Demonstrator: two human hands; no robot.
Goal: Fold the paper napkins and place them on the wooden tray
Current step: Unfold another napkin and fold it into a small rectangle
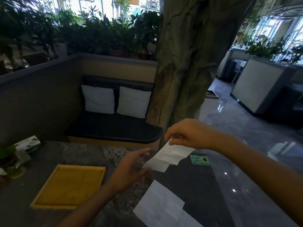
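Above the dark stone table (78,154), your right hand (191,134) pinches the upper end of a creased white paper napkin (168,157) between thumb and fingers. From that pinch the napkin hangs in the air, sloping down and to the left. Your left hand (131,167) is at the napkin's lower end, palm turned up and fingers loosely extended; the frame is blurred there, so you cannot tell whether the fingertips grip the paper or only touch it.

Below both hands, near the table's front edge, more flat white napkins (160,208) lie overlapping one another. To their left the wooden tray (68,185) rests on the table, well apart from the held napkin. At the table's far left stand a green tissue box (30,143) and a small potted plant (7,154). A green card (200,159) lies just right of the held napkin. Beyond the table, a dark bench (113,128) carries two white cushions (98,99), beside a thick tree trunk (188,63).
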